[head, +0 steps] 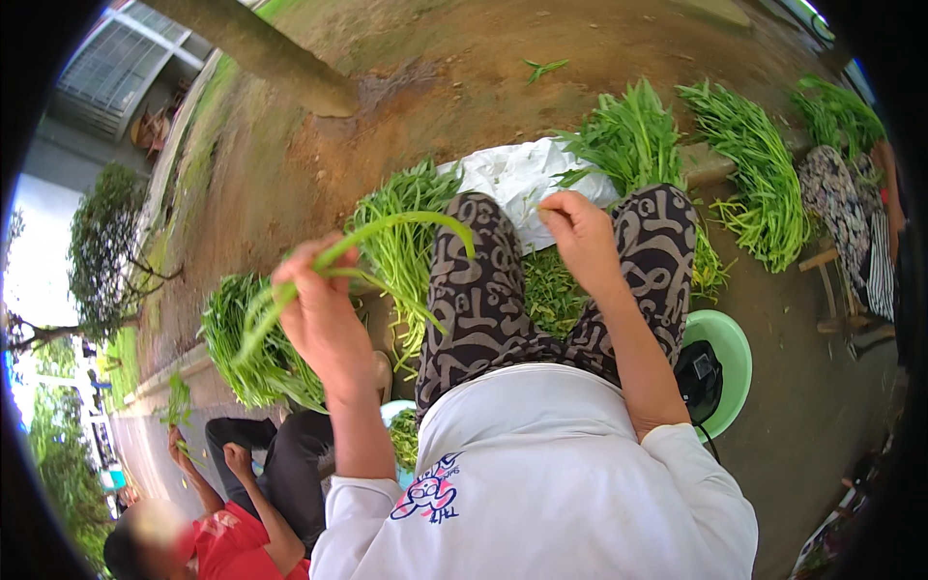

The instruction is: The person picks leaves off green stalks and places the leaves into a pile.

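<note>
My left hand (322, 312) is raised at left above my knee, its fingers closed around a few long green leafy-vegetable stems (406, 217), which arch over to the right. Over my other thigh, my right hand (583, 239) pinches a tiny green-yellow bit (538, 208) between thumb and fingertips. A pile of loose green leaves and trimmings (551, 290) lies on the ground between my patterned trouser legs. Beyond my knees is a crumpled white plastic sheet (500, 177), with one heap of long-stemmed greens (406, 196) at its left and another (631, 138) at its right.
More greens lie at far left (254, 355) and right (761, 174). A light green basin (736, 362) with a black bag stands by my right hip; a pale blue basin (395, 412) holds greens. A person in red (232, 544) sits at lower left, another person (841, 210) at far right. A tree trunk (290, 65) rises ahead.
</note>
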`<action>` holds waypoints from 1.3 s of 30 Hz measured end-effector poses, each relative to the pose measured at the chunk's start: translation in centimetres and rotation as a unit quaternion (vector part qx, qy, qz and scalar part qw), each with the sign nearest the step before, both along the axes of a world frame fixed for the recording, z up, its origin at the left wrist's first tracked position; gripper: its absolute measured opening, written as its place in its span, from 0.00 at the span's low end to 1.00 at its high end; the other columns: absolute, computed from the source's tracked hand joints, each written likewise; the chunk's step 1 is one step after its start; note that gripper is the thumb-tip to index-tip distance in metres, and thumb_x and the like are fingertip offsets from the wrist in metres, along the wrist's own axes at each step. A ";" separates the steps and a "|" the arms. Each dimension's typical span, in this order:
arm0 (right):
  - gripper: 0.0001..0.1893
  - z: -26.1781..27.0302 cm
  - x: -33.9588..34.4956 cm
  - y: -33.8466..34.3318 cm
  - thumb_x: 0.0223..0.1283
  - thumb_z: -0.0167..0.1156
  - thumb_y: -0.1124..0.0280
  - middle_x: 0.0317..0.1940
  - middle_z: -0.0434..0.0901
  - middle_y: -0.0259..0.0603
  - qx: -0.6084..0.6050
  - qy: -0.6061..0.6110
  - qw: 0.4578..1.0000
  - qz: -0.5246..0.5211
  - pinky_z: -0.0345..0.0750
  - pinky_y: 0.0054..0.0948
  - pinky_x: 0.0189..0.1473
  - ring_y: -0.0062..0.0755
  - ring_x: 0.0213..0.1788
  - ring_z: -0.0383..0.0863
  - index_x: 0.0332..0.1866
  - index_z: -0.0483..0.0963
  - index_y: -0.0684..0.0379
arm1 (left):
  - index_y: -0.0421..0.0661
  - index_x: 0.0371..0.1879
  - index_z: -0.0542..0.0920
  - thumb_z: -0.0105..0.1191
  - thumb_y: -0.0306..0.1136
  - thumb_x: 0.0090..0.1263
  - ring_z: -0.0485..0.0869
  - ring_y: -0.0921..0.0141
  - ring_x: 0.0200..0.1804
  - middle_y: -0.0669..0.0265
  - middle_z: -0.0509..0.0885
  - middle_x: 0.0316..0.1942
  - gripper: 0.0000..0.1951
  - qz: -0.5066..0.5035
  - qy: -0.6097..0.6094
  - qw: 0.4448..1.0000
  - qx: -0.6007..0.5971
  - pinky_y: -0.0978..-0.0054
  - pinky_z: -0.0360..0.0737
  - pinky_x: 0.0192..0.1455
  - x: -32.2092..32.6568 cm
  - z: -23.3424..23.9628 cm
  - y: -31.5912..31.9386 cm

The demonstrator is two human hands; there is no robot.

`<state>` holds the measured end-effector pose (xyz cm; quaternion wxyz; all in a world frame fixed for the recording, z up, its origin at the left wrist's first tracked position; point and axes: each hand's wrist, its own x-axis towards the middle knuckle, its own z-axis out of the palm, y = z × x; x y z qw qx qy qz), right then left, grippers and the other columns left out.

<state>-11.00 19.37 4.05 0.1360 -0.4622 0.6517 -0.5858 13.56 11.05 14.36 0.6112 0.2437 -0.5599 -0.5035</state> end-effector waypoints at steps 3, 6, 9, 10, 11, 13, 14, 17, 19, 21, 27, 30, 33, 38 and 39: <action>0.10 -5.0 -2.3 0.1 0.60 0.57 0.72 0.43 0.78 0.46 0.104 0.095 0.990 -0.018 0.75 0.35 0.44 0.46 0.40 0.80 0.45 0.75 0.64 | 0.43 0.41 0.74 0.43 0.39 0.77 0.75 0.57 0.60 0.57 0.80 0.47 0.12 -0.136 0.049 0.986 0.080 0.56 0.72 0.62 2.7 1.7 -6.0; 0.13 -7.6 -2.4 0.3 0.60 0.57 0.72 0.48 0.75 0.46 0.179 0.100 0.978 -0.030 0.75 0.35 0.45 0.43 0.42 0.80 0.49 0.74 0.64 | 0.40 0.46 0.71 0.41 0.32 0.77 0.79 0.64 0.43 0.62 0.77 0.36 0.09 -0.201 -0.005 0.960 0.196 0.62 0.77 0.53 4.7 2.6 -13.4; 0.14 -7.0 -2.1 0.4 0.60 0.58 0.73 0.49 0.73 0.46 0.172 0.058 0.983 0.024 0.75 0.35 0.45 0.39 0.41 0.80 0.50 0.73 0.64 | 0.41 0.52 0.67 0.40 0.28 0.75 0.72 0.71 0.30 0.66 0.72 0.30 0.10 -0.189 -0.029 0.932 0.307 0.73 0.77 0.37 6.2 1.8 -18.6; 0.14 -6.7 -2.0 0.3 0.59 0.58 0.74 0.48 0.73 0.46 0.154 0.052 0.986 0.030 0.75 0.34 0.45 0.38 0.41 0.79 0.50 0.73 0.64 | 0.41 0.54 0.66 0.41 0.28 0.75 0.71 0.72 0.29 0.66 0.71 0.30 0.11 -0.149 -0.083 0.941 0.294 0.74 0.74 0.34 6.1 1.4 -19.8; 0.14 -6.8 -2.0 0.3 0.59 0.58 0.74 0.47 0.73 0.45 0.136 0.045 0.989 0.035 0.75 0.34 0.44 0.37 0.40 0.79 0.50 0.73 0.64 | 0.41 0.55 0.66 0.41 0.27 0.74 0.69 0.74 0.28 0.67 0.70 0.30 0.13 -0.108 -0.137 0.944 0.279 0.76 0.71 0.30 6.0 0.9 -20.8; 0.13 -7.2 -2.1 0.5 0.58 0.59 0.75 0.46 0.73 0.45 0.142 0.057 0.987 0.040 0.75 0.31 0.43 0.37 0.37 0.79 0.49 0.73 0.65 | 0.41 0.58 0.65 0.42 0.27 0.73 0.67 0.76 0.26 0.67 0.69 0.30 0.15 -0.050 -0.214 0.944 0.246 0.79 0.67 0.25 5.3 -0.8 -22.5; 0.13 -7.1 -2.0 0.7 0.58 0.59 0.75 0.46 0.73 0.45 0.148 0.063 0.986 0.048 0.75 0.31 0.43 0.36 0.37 0.79 0.49 0.73 0.65 | 0.40 0.59 0.64 0.42 0.27 0.73 0.67 0.76 0.26 0.68 0.69 0.30 0.17 -0.029 -0.240 0.944 0.226 0.80 0.66 0.24 4.8 -1.9 -23.1; 0.13 -6.9 -1.9 1.0 0.59 0.59 0.75 0.46 0.73 0.45 0.165 0.058 0.982 0.065 0.75 0.31 0.43 0.36 0.37 0.79 0.48 0.73 0.65 | 0.39 0.60 0.66 0.43 0.29 0.72 0.69 0.77 0.26 0.68 0.71 0.29 0.18 -0.021 -0.279 0.938 0.207 0.79 0.70 0.27 2.9 -6.7 -23.6; 0.12 -6.9 -2.2 1.1 0.59 0.58 0.76 0.46 0.72 0.44 0.171 0.051 0.982 0.065 0.75 0.30 0.43 0.34 0.36 0.79 0.47 0.73 0.65 | 0.38 0.58 0.68 0.43 0.28 0.72 0.73 0.75 0.27 0.67 0.72 0.29 0.17 -0.044 -0.330 0.910 0.245 0.76 0.74 0.34 1.1 -10.6 -22.4; 0.12 -7.1 -1.4 0.8 0.58 0.57 0.77 0.46 0.72 0.43 0.166 0.033 0.982 0.082 0.75 0.28 0.42 0.31 0.36 0.78 0.47 0.73 0.66 | 0.39 0.58 0.71 0.43 0.31 0.74 0.74 0.74 0.30 0.69 0.76 0.26 0.16 -0.086 -0.312 0.893 0.313 0.76 0.72 0.39 3.2 -16.7 -22.3; 0.11 -6.4 -1.1 0.8 0.59 0.57 0.77 0.44 0.72 0.42 0.170 0.033 0.981 0.088 0.75 0.28 0.42 0.32 0.36 0.78 0.47 0.73 0.66 | 0.40 0.56 0.67 0.44 0.27 0.73 0.75 0.68 0.31 0.62 0.74 0.29 0.14 -0.100 -0.313 0.844 0.425 0.67 0.73 0.32 3.6 -23.0 -18.4; 0.11 -6.4 -1.2 0.8 0.60 0.58 0.75 0.45 0.73 0.44 0.184 0.048 0.977 0.092 0.75 0.31 0.43 0.35 0.36 0.80 0.48 0.73 0.64 | 0.39 0.54 0.68 0.43 0.28 0.74 0.75 0.68 0.29 0.61 0.74 0.30 0.13 -0.094 -0.336 0.837 0.421 0.67 0.73 0.31 3.3 -23.2 -17.2; 0.11 -6.2 -1.1 0.7 0.61 0.58 0.73 0.45 0.74 0.44 0.183 0.053 0.977 0.094 0.76 0.33 0.43 0.38 0.37 0.80 0.47 0.74 0.63 | 0.38 0.53 0.69 0.45 0.26 0.72 0.76 0.68 0.30 0.59 0.74 0.34 0.13 -0.078 -0.364 0.831 0.413 0.68 0.75 0.29 3.9 -24.0 -17.1; 0.07 -5.5 -0.5 0.3 0.59 0.58 0.73 0.38 0.77 0.45 0.163 0.049 0.982 0.081 0.75 0.34 0.42 0.41 0.35 0.79 0.41 0.76 0.64 | 0.37 0.62 0.68 0.57 0.35 0.66 0.80 0.66 0.36 0.55 0.81 0.38 0.27 0.017 -0.501 0.815 0.289 0.63 0.78 0.37 5.7 -26.9 -17.2; 0.07 -5.4 -0.7 0.4 0.59 0.58 0.73 0.37 0.77 0.44 0.163 0.054 0.982 0.077 0.75 0.33 0.41 0.41 0.36 0.79 0.41 0.76 0.64 | 0.37 0.61 0.68 0.58 0.36 0.64 0.80 0.65 0.37 0.55 0.81 0.39 0.28 0.036 -0.512 0.815 0.269 0.63 0.78 0.38 5.3 -27.2 -17.0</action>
